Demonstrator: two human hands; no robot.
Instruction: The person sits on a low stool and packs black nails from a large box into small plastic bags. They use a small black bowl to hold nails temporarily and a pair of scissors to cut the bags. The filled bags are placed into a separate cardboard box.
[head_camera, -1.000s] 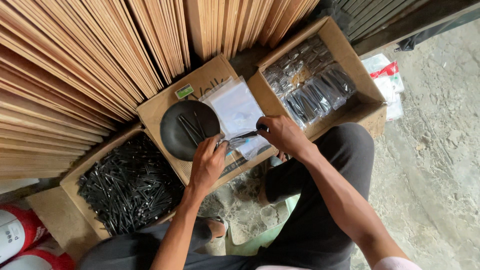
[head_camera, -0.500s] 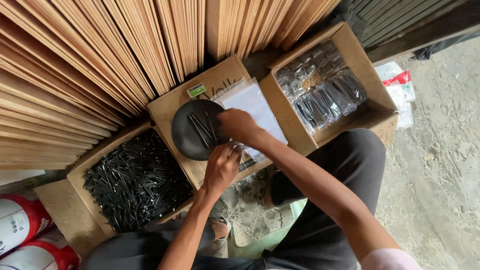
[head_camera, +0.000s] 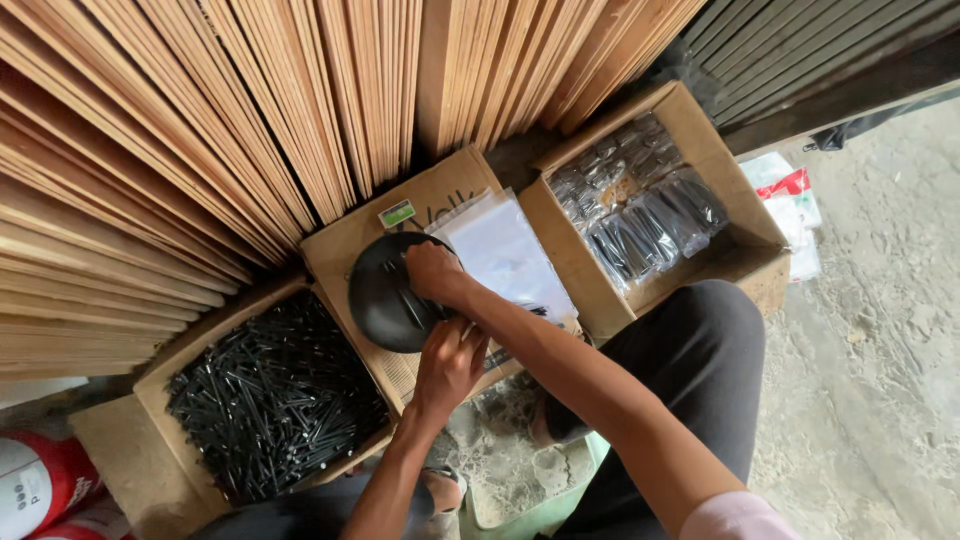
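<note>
My right hand (head_camera: 432, 272) reaches across onto a round black dish (head_camera: 378, 300) that holds a few black nails, its fingers curled over them. My left hand (head_camera: 452, 362) sits just below, pinching the edge of a small clear plastic bag (head_camera: 500, 352) with black nails in it. Both rest over a closed cardboard box (head_camera: 345, 238) topped with a stack of clear plastic bags (head_camera: 505, 250). What the right fingers grip is hidden.
An open box of loose black nails (head_camera: 265, 400) lies at left. An open box of bagged nails (head_camera: 640, 205) stands at right. Stacked wooden boards (head_camera: 200, 130) fill the back. Red and white containers (head_camera: 40, 485) sit bottom left. My knee (head_camera: 690, 340) is at right.
My right hand moved left from the bag to the black dish and now covers the nails there. The left hand stayed on the small bag. The view shifted slightly.
</note>
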